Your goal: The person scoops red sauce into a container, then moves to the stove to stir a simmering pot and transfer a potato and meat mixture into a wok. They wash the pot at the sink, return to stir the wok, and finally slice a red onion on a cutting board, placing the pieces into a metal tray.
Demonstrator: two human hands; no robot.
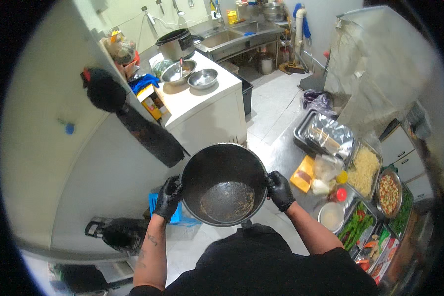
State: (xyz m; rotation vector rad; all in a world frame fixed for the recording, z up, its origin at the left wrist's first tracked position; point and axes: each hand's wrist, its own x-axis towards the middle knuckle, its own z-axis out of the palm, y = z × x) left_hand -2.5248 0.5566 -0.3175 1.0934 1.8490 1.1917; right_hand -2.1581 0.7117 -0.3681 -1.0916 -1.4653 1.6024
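A deep black cooking pot hangs in front of my body, tilted so that its inside faces me. Brownish residue marks its bottom; no food shows in it. My left hand, in a black glove, grips the pot's left side near the rim. On the opposite side my right hand, gloved the same way, holds it too. The gloves hide whatever handles the pot has. Below and left of the pot, a blue plastic stool or crate is partly covered by my left hand.
Ahead, a white counter carries a rice cooker and two steel bowls. Beyond it is a steel sink. At right, a steel table bears a foil-lined tray, noodles, diced vegetables and green peppers.
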